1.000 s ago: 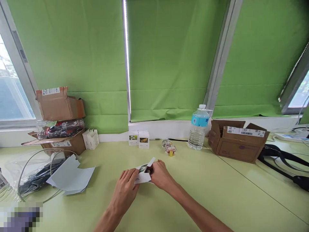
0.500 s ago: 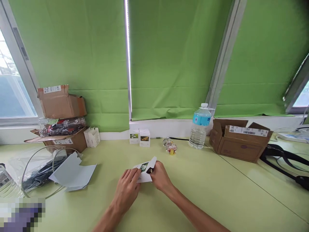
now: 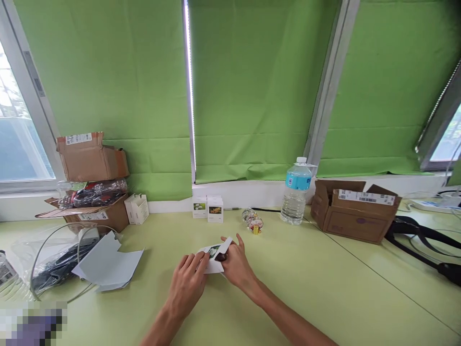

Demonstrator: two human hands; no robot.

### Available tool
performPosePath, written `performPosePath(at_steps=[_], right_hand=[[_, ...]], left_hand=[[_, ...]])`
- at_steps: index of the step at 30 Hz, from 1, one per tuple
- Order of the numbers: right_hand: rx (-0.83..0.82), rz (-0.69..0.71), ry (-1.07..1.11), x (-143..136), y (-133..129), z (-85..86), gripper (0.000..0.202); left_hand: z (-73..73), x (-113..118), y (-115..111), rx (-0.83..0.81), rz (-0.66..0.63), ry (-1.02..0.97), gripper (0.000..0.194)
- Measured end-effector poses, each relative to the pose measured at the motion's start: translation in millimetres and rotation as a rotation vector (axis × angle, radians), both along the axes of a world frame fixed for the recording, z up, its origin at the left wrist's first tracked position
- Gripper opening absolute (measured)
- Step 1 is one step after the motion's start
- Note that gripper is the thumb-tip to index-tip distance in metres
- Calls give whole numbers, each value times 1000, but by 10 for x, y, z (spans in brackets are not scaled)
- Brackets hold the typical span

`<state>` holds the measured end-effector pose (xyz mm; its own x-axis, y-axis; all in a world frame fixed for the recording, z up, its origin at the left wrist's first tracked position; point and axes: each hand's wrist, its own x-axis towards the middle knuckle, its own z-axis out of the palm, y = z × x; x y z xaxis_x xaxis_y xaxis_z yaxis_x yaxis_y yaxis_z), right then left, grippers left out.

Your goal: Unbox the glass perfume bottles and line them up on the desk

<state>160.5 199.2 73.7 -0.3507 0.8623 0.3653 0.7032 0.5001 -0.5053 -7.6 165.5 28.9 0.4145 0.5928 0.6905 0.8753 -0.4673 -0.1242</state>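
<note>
Right-hand fingers have lifted and spread since the previous frame, with one now pointing up past the raised flap; the left hand has barely moved. Left hand (image 3: 188,279) has its grip closed on the white box (image 3: 213,268), fingers over the top face with the flower picture. Right hand (image 3: 236,265) is at the box's open end, touching around the flap; cannot tell whether its grip holds anything, since the thumb side is hidden. Dark item (image 3: 221,257) shows in the box opening, too small to identify. White box is tilted, between both hands, at the near middle of the tabletop (image 3: 288,293). Behind it, two small picture cartons (image 3: 215,210) stand upright side by side near the wall. Shiny gold-capped item (image 3: 254,224) lies to their right, then the water bottle (image 3: 295,197), upright, and an open cardboard box (image 3: 355,218) just beside it. Black strap (image 3: 410,230) lies at far right. On the left, an upper brown box (image 3: 86,162) sits on plastic-wrapped items (image 3: 94,193), which rest on a lower brown box (image 3: 113,215). Cream carton (image 3: 137,210) stands next to that one. Folded white sheets (image 3: 111,266) partly cover a clear plastic bag (image 3: 61,269) with dark contents.
</note>
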Motion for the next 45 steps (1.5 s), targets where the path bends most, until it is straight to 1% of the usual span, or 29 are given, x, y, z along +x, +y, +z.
performPosePath(at_steps=[3, 6, 12, 18, 19, 20, 22, 23, 24, 25, 28, 30, 32, 35, 38, 42, 45], right_hand=[[70, -42, -77, 27, -35, 177, 24], [90, -93, -114, 82, -30, 307, 22], [39, -236, -205, 217, 40, 390, 29], [-21, -306, -352, 379, 77, 504, 22], [-27, -310, -388, 400, 80, 515, 20], [-28, -310, -423, 415, 79, 522, 18], [-24, -304, -493, 428, 66, 524, 13], [-18, -298, -524, 425, 52, 521, 11], [-9, -289, -550, 415, 34, 518, 10], [-1, -279, -568, 401, 13, 515, 9], [5, -258, -590, 334, -55, 508, 9], [-13, -250, -599, 282, -95, 503, 9], [-19, -233, -611, 236, -124, 496, 10], [-10, -192, -615, 198, -151, 486, 11], [-23, -128, -542, 199, -166, 480, 15], [-88, 3, -392, 233, -174, 476, 16], [-137, 20, -325, 263, -165, 473, 21]], left_hand=[[22, -69, 39, 11, 58, 20, 42], [31, -143, 74, 11, 114, 21, 43], [44, -193, 95, -8, 174, 16, 41], [16, -313, 144, -60, 290, -7, 38], [3, -320, 151, -65, 282, -26, 41], [-10, -313, 153, -68, 257, -49, 49], [-26, -251, 134, -81, 167, -110, 76], [-24, -198, 109, -97, 115, -146, 84], [-16, -132, 74, -122, 66, -185, 85], [-3, -57, 30, -154, 25, -226, 79], [42, 175, -124, -275, -91, -344, 53], [47, 297, -204, -370, -146, -423, 46], [24, 371, -237, -459, -153, -520, 37], [-36, 397, -206, -560, -147, -660, 23], [-74, 371, -143, -609, -173, -741, 21], [-65, 337, -105, -633, -177, -754, 22], [-40, 324, -111, -648, -170, -750, 24]])
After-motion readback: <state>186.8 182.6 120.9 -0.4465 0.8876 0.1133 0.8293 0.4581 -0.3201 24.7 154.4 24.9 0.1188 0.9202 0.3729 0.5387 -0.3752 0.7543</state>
